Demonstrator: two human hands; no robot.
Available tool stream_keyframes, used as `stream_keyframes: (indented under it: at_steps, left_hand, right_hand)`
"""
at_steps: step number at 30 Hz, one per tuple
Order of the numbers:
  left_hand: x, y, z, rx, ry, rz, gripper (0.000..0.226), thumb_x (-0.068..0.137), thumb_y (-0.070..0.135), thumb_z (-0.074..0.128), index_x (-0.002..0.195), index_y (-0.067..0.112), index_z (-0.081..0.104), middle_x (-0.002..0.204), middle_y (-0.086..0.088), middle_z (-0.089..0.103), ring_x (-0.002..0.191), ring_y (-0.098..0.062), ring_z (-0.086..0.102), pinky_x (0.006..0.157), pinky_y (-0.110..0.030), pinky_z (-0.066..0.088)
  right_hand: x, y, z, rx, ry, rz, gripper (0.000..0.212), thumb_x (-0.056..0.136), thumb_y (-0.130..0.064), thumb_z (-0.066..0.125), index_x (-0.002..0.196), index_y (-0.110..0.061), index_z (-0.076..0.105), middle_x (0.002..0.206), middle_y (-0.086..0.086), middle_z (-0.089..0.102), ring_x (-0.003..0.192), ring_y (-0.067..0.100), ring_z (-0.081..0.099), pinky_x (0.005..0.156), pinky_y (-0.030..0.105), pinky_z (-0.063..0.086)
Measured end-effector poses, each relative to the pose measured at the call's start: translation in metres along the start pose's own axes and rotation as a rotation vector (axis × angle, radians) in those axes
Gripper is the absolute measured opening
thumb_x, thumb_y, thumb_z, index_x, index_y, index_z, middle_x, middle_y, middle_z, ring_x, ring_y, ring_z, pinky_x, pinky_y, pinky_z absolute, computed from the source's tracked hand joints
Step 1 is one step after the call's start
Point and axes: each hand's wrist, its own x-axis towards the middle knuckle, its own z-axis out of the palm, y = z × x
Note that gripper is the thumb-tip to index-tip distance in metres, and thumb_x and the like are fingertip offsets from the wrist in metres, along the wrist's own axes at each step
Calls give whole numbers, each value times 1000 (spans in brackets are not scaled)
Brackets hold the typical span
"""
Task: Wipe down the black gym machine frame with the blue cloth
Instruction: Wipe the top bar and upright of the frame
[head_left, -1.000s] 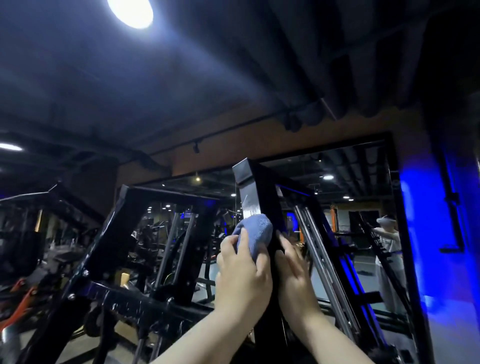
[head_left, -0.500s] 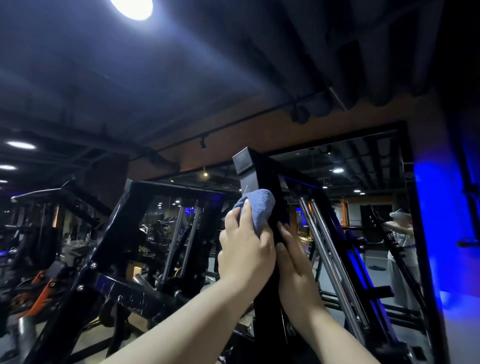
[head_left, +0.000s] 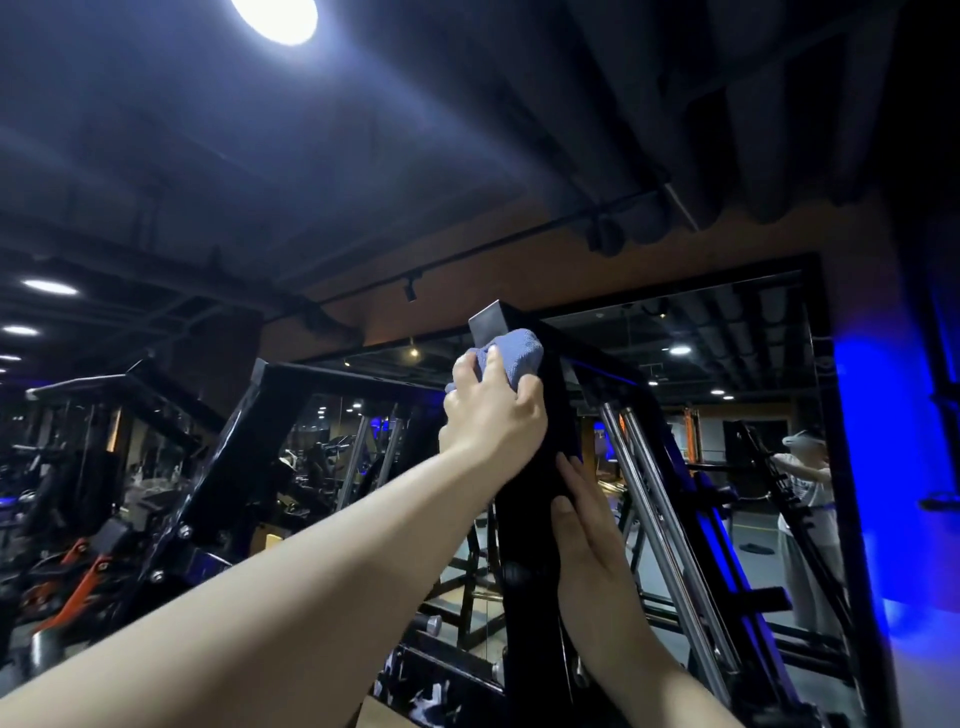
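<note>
Blue cloth (head_left: 514, 352) bunched in left hand (head_left: 492, 418) grip, against black frame (head_left: 531, 545).

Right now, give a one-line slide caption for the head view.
Head view: left hand grips the blue cloth near the top of the black frame; right hand rests flat on it below.

Blue cloth (head_left: 511, 352) bunched, pressed against upper part of black frame (head_left: 535, 499) post, just below its square top cap. Post stands upright, centre-right, glossy black, near the viewer.
</note>
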Motion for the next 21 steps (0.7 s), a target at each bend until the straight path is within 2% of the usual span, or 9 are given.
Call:
stream_keyframes:
  at_steps: [2, 4, 7, 9, 12, 15, 17, 21]
  left_hand:
    - [-13, -3, 2, 41, -44, 45, 59, 103, 48, 19, 159, 33, 15, 167, 9, 3, 149, -30, 17, 114, -52, 27]
    - [-39, -17, 8, 112, -47, 139, 57, 103, 45, 7, 158, 32, 13, 168, 7, 1, 150, -29, 12, 114, -54, 28]
    - [-54, -30, 12, -19, -23, 124, 57, 105, 50, 25, 159, 36, 15, 163, 12, 11, 144, -24, 21, 111, -49, 35]
    - [-38, -23, 13, -15, 32, 96, 56, 105, 46, 30, 159, 33, 21, 161, 10, 17, 140, -26, 27, 110, -49, 37]
    - [1, -2, 10, -59, 121, 18, 49, 106, 38, 31, 154, 25, 31, 157, 1, 25, 138, -30, 34, 108, -52, 37]
    - [23, 8, 6, -188, 211, -36, 45, 107, 33, 31, 150, 21, 33, 155, -1, 28, 136, -30, 37, 105, -51, 38]
    - [24, 6, 8, -186, 215, -8, 46, 107, 36, 32, 151, 23, 33, 156, 1, 27, 137, -29, 35, 106, -52, 38]
    - [10, -5, 12, -67, 158, 127, 50, 104, 40, 32, 153, 33, 31, 160, 11, 21, 141, -23, 29, 110, -50, 36]
  right_hand:
    - [0, 1, -1, -2, 1, 12, 38, 108, -43, 38, 142, -56, 44, 156, -35, 30, 144, -17, 18, 120, 25, 15]
    - [-2, 1, -1, 21, -3, 13, 43, 102, -48, 39, 145, -53, 45, 156, -34, 30, 144, -17, 18, 121, 26, 16]
    - [-3, -3, -2, 72, -13, 29, 39, 103, -48, 40, 140, -57, 45, 156, -35, 30, 143, -19, 18, 119, 22, 17]
    - [-5, -4, -2, 63, -13, 19, 37, 107, -44, 40, 138, -62, 44, 156, -35, 30, 143, -18, 20, 117, 21, 19]
    - [-4, -2, 0, 35, -1, 24, 39, 108, -42, 40, 139, -64, 42, 154, -38, 31, 144, -15, 21, 124, 33, 20]
    - [-4, -4, 0, 39, 1, 34, 40, 102, -49, 40, 139, -64, 43, 151, -42, 32, 142, -18, 21, 125, 35, 19]
    - [-3, -6, -1, 40, -4, 26, 42, 98, -54, 40, 139, -65, 42, 151, -42, 31, 142, -19, 20, 125, 34, 19]
    - [-3, -5, -3, 21, -14, 29, 40, 105, -43, 40, 137, -69, 40, 152, -41, 30, 143, -18, 20, 122, 30, 18]
